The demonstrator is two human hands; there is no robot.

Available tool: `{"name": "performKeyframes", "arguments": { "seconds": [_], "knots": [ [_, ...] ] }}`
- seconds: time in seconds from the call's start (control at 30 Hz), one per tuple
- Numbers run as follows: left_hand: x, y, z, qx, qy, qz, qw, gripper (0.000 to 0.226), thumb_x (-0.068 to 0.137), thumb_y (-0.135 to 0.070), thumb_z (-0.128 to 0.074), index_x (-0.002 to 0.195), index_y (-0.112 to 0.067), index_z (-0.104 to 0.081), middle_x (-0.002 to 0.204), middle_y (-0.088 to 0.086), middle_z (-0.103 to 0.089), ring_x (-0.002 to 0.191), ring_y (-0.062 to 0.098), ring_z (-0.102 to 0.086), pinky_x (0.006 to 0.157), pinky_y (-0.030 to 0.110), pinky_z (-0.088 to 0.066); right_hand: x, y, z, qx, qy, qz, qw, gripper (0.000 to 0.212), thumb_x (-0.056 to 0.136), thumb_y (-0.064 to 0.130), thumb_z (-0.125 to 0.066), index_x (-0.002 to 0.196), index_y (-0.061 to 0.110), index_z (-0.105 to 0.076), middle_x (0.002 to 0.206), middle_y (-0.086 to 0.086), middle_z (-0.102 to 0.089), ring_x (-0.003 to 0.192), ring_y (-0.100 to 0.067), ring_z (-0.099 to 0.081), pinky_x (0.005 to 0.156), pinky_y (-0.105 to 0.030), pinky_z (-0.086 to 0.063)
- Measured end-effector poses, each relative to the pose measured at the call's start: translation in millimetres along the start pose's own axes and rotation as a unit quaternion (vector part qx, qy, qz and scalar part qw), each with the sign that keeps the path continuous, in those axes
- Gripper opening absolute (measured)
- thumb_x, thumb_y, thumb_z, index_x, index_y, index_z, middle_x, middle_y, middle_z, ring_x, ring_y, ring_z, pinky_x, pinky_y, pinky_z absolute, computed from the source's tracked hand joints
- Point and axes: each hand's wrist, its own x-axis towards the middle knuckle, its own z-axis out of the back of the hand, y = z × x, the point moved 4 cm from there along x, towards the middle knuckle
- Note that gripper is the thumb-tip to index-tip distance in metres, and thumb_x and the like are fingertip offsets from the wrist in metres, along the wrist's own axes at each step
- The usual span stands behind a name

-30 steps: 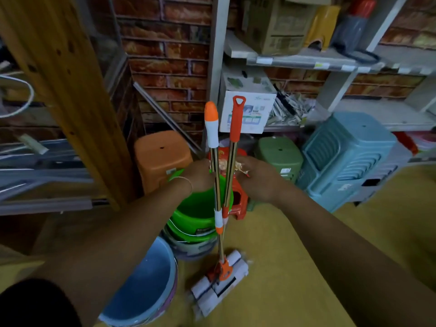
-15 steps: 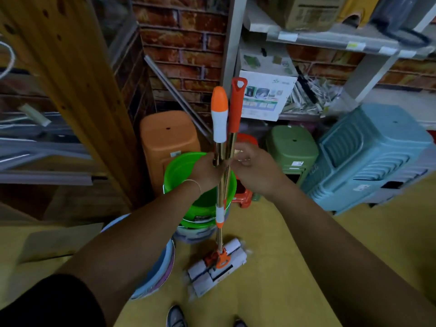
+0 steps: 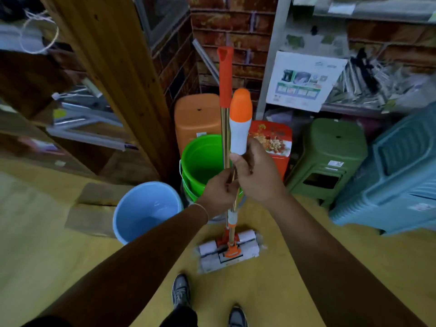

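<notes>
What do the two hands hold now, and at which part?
Two sponge mops with gold metal shafts: the right hand grips one just below its white-and-orange plastic grip, the left hand holds the shafts lower.

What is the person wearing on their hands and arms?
No gloves: the left hand and the right hand are bare, with no rings that I can see. Both forearms are bare too, with no sleeves reaching them. The only thing worn there is a thin bracelet round the left wrist.

wrist: thin bangle (image 3: 203, 210) | sleeve (image 3: 44, 322): black | shoes (image 3: 180, 290): grey sneakers
</notes>
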Motion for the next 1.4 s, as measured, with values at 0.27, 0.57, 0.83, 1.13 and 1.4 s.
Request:
{"name": "performKeyframes", "arguments": {
  "seconds": [0.27, 0.57, 0.83, 1.13, 1.4],
  "knots": [
    [-23, -13, -7, -0.005, -0.008, 0.045, 0.999, 0.044, 0.085, -0.029, -0.042, 0.109, 0.005, -0.057, 0.095, 0.024, -0.063, 0.085, 0.036, -0.060, 0.079, 0.051, -0.051, -17, -8, -4, 0.033, 0.062, 0.010, 0.998, 0.026, 0.100, 0.026, -0.053, 0.123, 0.014, -0.056, 0.102, 0.008, -0.064, 0.094, -0.002, -0.061, 0.076, -0.009, -0.044],
    [-67, -1, -1, -0.049, -0.053, 0.066, 0.995, 0.037, 0.082, -0.017, -0.048, 0.104, 0.008, -0.062, 0.094, 0.028, -0.067, 0.084, 0.025, -0.060, 0.074, 0.036, -0.051, -53, 2, -30, 0.021, 0.083, 0.016, 0.996, 0.038, 0.100, 0.033, -0.039, 0.114, 0.003, -0.059, 0.103, -0.012, -0.069, 0.094, -0.023, -0.062, 0.078, -0.031, -0.047],
    [-124, -2, 39, -0.060, -0.080, 0.041, 0.994, 0.018, 0.089, 0.007, -0.053, 0.102, 0.012, -0.064, 0.089, 0.020, -0.067, 0.068, -0.008, -0.059, 0.063, 0.004, -0.042, -84, 52, -65, -0.018, 0.093, 0.061, 0.994, 0.032, 0.099, 0.032, -0.038, 0.110, 0.008, -0.056, 0.091, -0.002, -0.061, 0.086, -0.020, -0.058, 0.076, -0.035, -0.047],
    [-207, -2, 134, -0.104, -0.106, 0.017, 0.989, 0.014, 0.090, 0.000, -0.060, 0.082, -0.007, -0.069, 0.070, -0.009, -0.068, 0.066, -0.005, -0.060, 0.066, 0.014, -0.047, -126, 156, -122, 0.024, 0.125, 0.087, 0.988, 0.025, 0.104, 0.033, -0.036, 0.110, 0.018, -0.055, 0.085, 0.010, -0.062, 0.080, -0.007, -0.062, 0.067, -0.015, -0.045],
    [-342, 26, 233, -0.109, -0.176, 0.030, 0.978, 0.017, 0.085, -0.013, -0.073, 0.090, 0.004, -0.073, 0.087, 0.027, -0.070, 0.075, 0.021, -0.061, 0.077, 0.043, -0.056, -211, 255, -221, 0.124, 0.176, 0.135, 0.967, 0.022, 0.097, 0.049, -0.037, 0.092, 0.038, -0.056, 0.073, 0.009, -0.063, 0.078, -0.016, -0.064, 0.079, -0.041, -0.054]
  ]
}}
